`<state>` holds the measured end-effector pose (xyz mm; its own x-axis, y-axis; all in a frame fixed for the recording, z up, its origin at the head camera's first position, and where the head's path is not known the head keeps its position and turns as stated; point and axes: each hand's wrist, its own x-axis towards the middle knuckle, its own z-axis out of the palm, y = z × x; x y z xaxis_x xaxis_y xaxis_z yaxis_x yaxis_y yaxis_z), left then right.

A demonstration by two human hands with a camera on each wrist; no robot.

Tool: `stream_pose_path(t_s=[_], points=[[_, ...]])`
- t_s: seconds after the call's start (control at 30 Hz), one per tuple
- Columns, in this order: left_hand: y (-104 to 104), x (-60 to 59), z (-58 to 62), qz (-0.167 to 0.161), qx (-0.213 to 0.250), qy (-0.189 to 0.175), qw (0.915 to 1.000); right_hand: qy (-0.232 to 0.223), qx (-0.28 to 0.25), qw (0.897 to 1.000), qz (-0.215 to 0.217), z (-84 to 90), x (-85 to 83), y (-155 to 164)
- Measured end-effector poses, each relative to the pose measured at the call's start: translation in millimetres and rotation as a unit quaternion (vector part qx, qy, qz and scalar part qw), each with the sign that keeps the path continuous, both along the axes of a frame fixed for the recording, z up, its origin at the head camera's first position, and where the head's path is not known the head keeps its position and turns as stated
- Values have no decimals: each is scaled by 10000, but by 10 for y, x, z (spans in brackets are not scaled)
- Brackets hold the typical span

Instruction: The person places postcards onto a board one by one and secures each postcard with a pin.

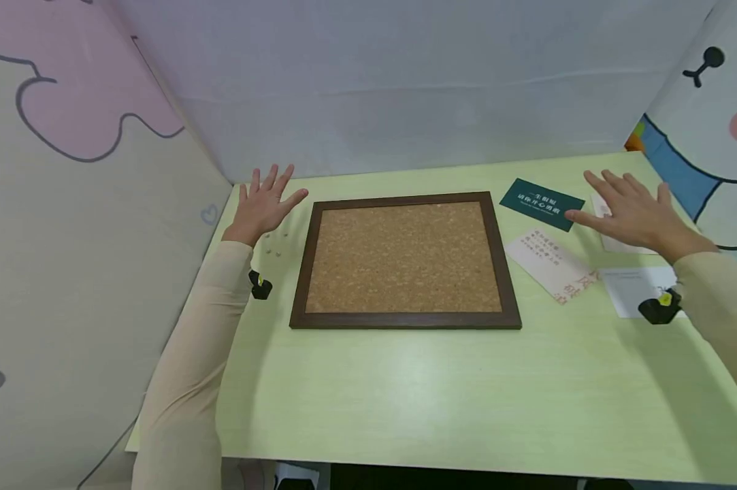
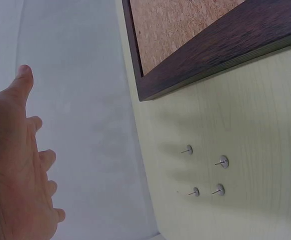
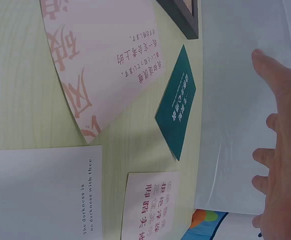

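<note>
the left hand (image 1: 264,204) hovers spread, fingers apart and straight, over the far left of the table (image 1: 405,388), holding nothing. just under and near it lie four pins (image 2: 205,170), small metal thumbtacks in a loose square, each tipped on its head with the point slanting up and to the left in the wrist view. they sit just left of the corkboard (image 1: 405,258), close to its far left corner but not touching the frame.

the corkboard lies flat in the middle of the table, dark wooden frame, long axis running left to right.

the right hand (image 1: 634,214) is open too, fingers straight and fanned, above the cards on the right, gripping none. its thumb tip is at the near right corner of the green card (image 1: 542,203), whose long axis slants from far left to near right. nearer lies a pink-printed card (image 1: 552,265), angled the same way. a white card (image 1: 634,289) lies near the right wrist, and another card (image 3: 150,205) sits beneath the hand.
</note>
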<state>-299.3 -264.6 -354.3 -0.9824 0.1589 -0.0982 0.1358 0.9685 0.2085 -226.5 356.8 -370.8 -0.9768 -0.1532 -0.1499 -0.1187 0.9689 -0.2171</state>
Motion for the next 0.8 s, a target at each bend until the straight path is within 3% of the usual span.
stream_pose_path(t_s=[0.43,0.63,0.8], points=[[-2,77,-100,-207,-51,170,9996,222,104,9995,-210,-118,130,-41],[2,304,-211,-523,-400,86,9978,192,225,9990,-339,-342,392,-142],[49,525,-313,-862,-672,-488,9928,15,226,9978,-619,-481,628,-238]])
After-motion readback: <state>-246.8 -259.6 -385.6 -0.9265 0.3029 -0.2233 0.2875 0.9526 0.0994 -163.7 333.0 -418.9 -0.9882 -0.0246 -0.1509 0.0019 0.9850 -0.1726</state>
